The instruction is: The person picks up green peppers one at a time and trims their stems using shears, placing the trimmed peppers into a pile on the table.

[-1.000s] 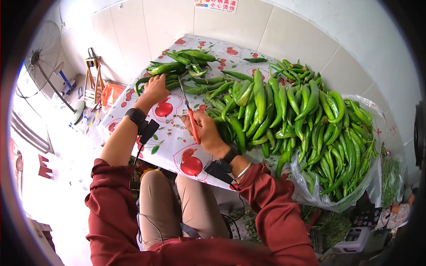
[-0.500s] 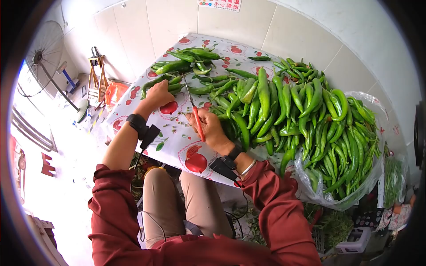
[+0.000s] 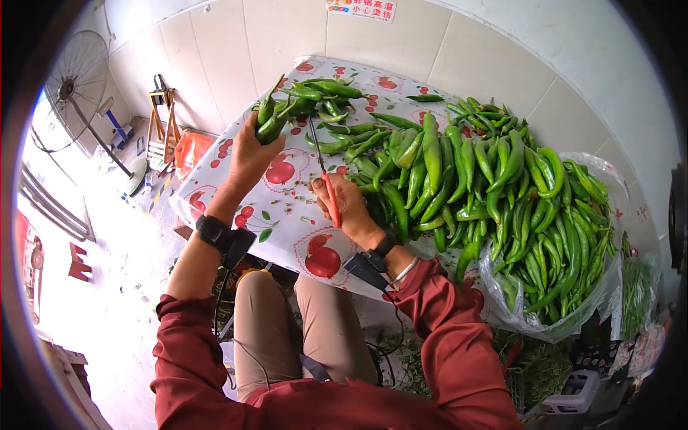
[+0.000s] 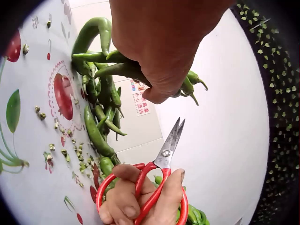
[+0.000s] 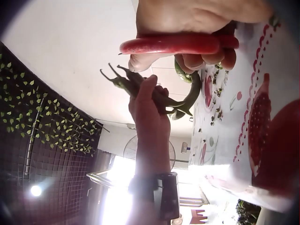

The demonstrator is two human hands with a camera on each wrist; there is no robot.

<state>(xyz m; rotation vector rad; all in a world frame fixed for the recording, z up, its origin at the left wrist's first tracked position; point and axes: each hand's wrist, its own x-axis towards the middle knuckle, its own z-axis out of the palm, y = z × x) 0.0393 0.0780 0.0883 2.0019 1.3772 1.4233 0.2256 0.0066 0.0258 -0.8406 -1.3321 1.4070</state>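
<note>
Head camera: the left hand (image 3: 247, 154) grips a small bunch of green peppers (image 3: 274, 115), fingers curled round them, above the far left part of the patterned tablecloth (image 3: 287, 215). Just right of it, the right hand (image 3: 351, 208) is over the cloth, fingers clenched through the red handles of the scissors (image 3: 324, 172). The blades point far, toward the bunch, and seem nearly closed, though they are thin in this view. A big heap of peppers (image 3: 466, 172) covers the table's right side, spilling into a clear plastic bag (image 3: 573, 308) at the near right. Some loose peppers (image 3: 337, 89) lie at the far end. A fan (image 3: 72, 79) stands far left.
</note>
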